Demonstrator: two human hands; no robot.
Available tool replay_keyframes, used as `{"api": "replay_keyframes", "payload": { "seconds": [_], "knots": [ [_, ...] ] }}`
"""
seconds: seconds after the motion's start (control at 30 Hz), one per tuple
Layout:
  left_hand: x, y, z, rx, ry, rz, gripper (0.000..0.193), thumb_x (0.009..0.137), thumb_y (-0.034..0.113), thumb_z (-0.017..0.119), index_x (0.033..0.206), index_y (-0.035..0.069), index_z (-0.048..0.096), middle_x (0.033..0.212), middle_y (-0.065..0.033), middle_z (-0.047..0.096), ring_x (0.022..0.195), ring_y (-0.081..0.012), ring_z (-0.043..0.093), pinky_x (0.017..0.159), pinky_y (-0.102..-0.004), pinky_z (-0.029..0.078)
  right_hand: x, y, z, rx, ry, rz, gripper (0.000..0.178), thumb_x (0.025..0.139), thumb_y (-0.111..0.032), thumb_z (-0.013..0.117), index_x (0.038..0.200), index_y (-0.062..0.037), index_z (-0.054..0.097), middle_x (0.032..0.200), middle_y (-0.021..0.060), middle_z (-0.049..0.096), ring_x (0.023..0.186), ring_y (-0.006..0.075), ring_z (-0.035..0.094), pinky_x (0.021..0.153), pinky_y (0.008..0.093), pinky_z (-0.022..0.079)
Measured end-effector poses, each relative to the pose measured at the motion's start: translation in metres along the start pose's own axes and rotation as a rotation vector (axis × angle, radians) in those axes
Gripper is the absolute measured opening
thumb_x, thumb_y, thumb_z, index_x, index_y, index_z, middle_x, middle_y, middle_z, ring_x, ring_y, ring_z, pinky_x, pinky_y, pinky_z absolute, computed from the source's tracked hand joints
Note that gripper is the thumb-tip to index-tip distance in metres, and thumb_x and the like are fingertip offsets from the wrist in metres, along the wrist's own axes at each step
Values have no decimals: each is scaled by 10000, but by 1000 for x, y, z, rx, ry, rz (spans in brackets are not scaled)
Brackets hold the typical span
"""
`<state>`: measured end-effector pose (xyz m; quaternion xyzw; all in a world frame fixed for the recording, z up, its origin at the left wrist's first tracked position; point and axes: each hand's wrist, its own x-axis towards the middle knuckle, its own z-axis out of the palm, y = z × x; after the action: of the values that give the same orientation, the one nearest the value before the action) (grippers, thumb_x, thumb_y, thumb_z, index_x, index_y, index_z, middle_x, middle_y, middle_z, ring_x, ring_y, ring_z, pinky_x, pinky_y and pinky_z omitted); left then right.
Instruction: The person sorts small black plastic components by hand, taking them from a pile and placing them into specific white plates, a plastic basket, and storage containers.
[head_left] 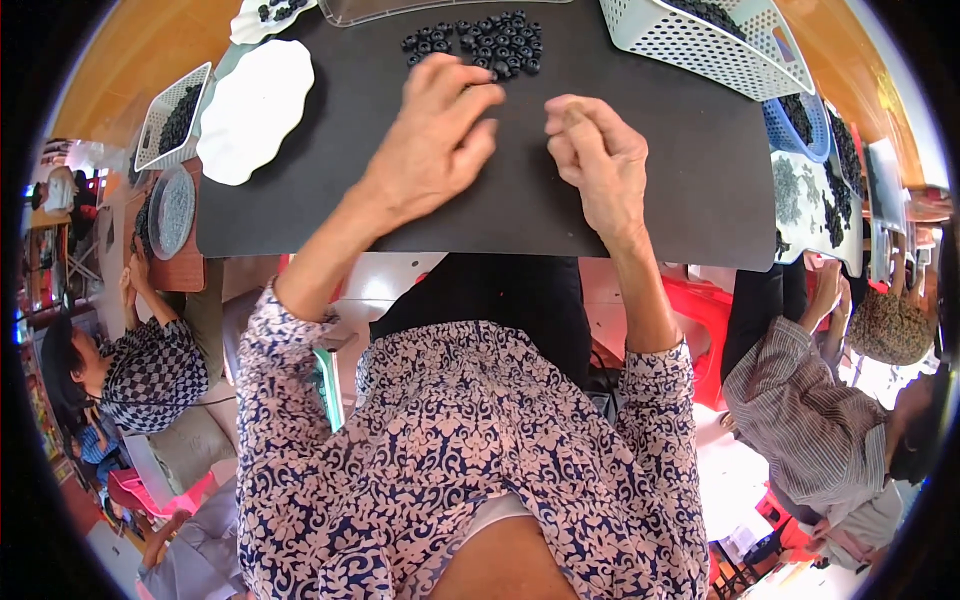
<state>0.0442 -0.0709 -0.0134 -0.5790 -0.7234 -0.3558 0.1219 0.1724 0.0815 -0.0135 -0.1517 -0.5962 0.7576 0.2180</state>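
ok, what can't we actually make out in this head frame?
- Right hand: fingers curled inward, so anything pinched there is hidden.
- Left hand: fingertips hide the near edge of the black rings.
- White basket: cut off by the top edge.
- Rings: too small for detail.

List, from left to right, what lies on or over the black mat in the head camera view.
White wavy-edged tray → left hand → right hand → white perforated basket.
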Motion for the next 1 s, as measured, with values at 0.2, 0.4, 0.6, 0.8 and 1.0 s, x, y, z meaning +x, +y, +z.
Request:
{"api": "replay_keyframes", "payload": {
  "seconds": [0.2,0.4,0.6,0.8,1.0],
  "knots": [
    [-6,-19,-12,242,-218,-4,255,790,49,619,1038,-6,591,1194,-141,502,1210,-366,388,1011,-442,380,1,-1,-8,10,-52,45,203,942,-164,568,961,14,665,714,-30,532,552,12,390,456,178,293],
    [-4,-23,-7,220,-201,-5,265,798,49,627,1054,-7,590,1199,-127,511,1215,-345,403,996,-420,407,1,8,2,-292,-3,-83,140,893,-125,628,972,-19,675,702,-44,527,536,15,400,479,194,345],
    [0,23,4,-879,-77,-621,157,903,149,580,898,-1,627,865,-40,627,819,-115,578,736,-251,453,-6,-2,13,-605,5,-353,258,747,-11,732,996,-44,676,828,2,563,573,43,472,498,195,387],
    [-2,29,25,-1499,27,-775,211,968,183,542,1004,-9,622,922,-36,637,856,-94,580,784,-234,471,-5,5,16,-741,44,-610,285,733,5,738,1006,-39,670,918,58,584,659,94,595,560,223,488],
    [0,32,19,-1542,66,-843,224,981,179,526,1052,-19,603,956,-54,630,913,-105,592,852,-255,480,-4,7,18,-703,92,-591,269,743,14,727,1000,-42,669,926,64,585,686,124,628,607,250,526]
  ]
}}
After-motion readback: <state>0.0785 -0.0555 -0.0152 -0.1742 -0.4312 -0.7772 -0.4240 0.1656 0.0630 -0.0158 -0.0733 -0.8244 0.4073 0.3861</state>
